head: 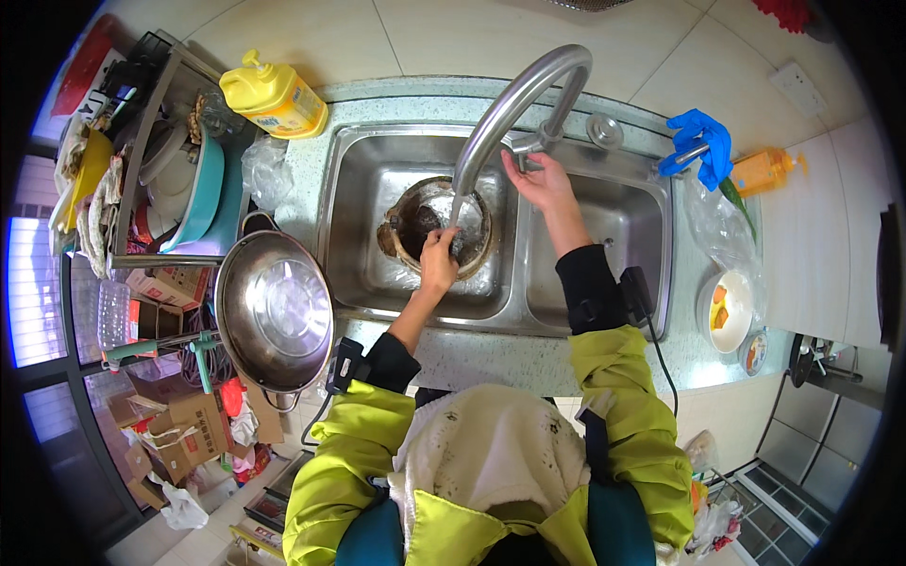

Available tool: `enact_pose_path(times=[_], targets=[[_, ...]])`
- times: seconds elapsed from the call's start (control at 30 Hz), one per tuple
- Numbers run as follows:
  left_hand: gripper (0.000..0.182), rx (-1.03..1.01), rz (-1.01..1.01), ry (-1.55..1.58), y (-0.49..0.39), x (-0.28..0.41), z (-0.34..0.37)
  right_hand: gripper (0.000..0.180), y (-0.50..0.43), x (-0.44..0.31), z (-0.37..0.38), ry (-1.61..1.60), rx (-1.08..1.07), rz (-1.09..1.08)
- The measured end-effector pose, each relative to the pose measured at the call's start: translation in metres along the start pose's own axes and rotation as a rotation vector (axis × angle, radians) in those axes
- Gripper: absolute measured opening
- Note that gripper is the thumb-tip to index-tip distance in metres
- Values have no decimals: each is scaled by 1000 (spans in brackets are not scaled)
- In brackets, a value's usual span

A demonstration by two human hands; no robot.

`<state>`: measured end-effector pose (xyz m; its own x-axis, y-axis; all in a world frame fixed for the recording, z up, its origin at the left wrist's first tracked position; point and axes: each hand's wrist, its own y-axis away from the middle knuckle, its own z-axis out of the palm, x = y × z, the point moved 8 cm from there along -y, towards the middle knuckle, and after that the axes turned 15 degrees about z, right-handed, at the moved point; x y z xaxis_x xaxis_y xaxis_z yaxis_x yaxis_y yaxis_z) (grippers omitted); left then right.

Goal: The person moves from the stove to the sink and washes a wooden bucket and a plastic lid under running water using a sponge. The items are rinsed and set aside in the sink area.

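A dark, stained round pot stands in the left basin of the stainless steel double sink. Water runs from the curved metal faucet toward it. My left hand is over the pot's near side, fingers in the stream; whether it grips anything cannot be told. My right hand is raised palm up beside the faucet's base, below the lever, with fingers spread; it seems to hold nothing.
A large metal pan lies at the counter's left edge. Behind it are a yellow detergent jug and a plastic bag. Blue gloves, an orange bottle and a white bowl with food are on the right.
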<state>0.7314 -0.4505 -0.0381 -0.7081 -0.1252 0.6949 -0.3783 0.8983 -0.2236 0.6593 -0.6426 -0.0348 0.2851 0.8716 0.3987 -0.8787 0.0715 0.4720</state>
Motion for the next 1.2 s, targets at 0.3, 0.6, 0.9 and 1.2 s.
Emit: enact_pose_path(times=[0.3,0.6,0.9,1.2], targets=[[45,253,-224,168,-9,-25,-13,20,8,23,-17,807,219,-451],[68,200,-348,311,1,-45,-42,26,-104,124,-131,665,403,-34],[54,476,-452,342,1,-115,-40,35,-177,94,-166,232,421,-259],[43,395,-351,95,20,-89,-36,24,-221,72,-217,648,828,-239]])
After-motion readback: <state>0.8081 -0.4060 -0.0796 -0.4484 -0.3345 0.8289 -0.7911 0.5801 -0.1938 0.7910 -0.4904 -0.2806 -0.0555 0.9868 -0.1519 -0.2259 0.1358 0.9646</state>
